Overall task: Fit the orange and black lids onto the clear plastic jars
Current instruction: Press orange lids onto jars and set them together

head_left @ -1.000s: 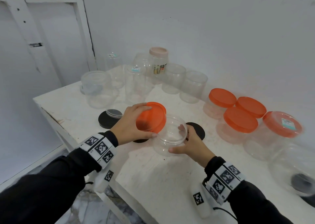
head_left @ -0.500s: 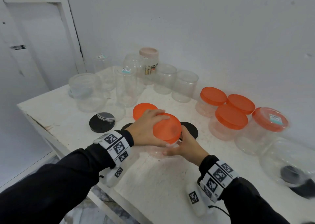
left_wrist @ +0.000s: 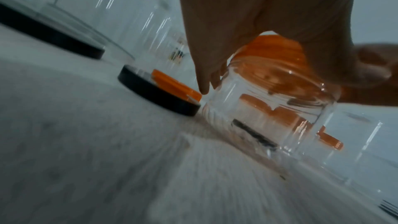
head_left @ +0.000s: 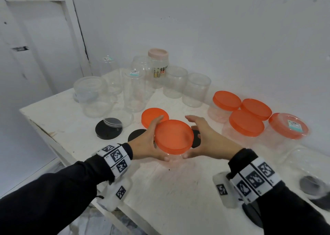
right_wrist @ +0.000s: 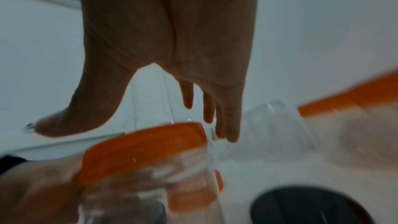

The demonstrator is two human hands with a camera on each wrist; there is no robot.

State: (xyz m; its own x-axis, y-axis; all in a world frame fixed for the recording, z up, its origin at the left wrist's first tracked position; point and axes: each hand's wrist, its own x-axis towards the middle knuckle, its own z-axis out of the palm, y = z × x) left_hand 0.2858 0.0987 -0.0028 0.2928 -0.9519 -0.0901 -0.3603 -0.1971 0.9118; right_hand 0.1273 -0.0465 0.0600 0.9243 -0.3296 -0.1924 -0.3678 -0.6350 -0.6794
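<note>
An orange lid (head_left: 174,136) lies on top of a short clear jar (left_wrist: 269,111) that stands on the white table (head_left: 178,190) in front of me. My left hand (head_left: 155,138) grips the lid from its left side, fingers round the far rim and thumb at the near rim. My right hand (head_left: 198,136) hovers just right of the jar with its fingers straight and spread, only the thumb near the jar's front. The right wrist view shows that lid (right_wrist: 146,146) below the straight fingers. A second orange lid (head_left: 151,116) lies loose just behind.
Three black lids (head_left: 109,131) (head_left: 137,135) (head_left: 195,140) lie around the jar. Several jars with orange lids (head_left: 246,125) stand at the right, several open clear jars (head_left: 196,90) and a pink-lidded one (head_left: 158,56) at the back. A large clear jar (head_left: 310,172) stands at the right edge.
My left hand carried the orange lid to the right and set it over the jar's mouth. My right hand let go of the jar and spread its fingers.
</note>
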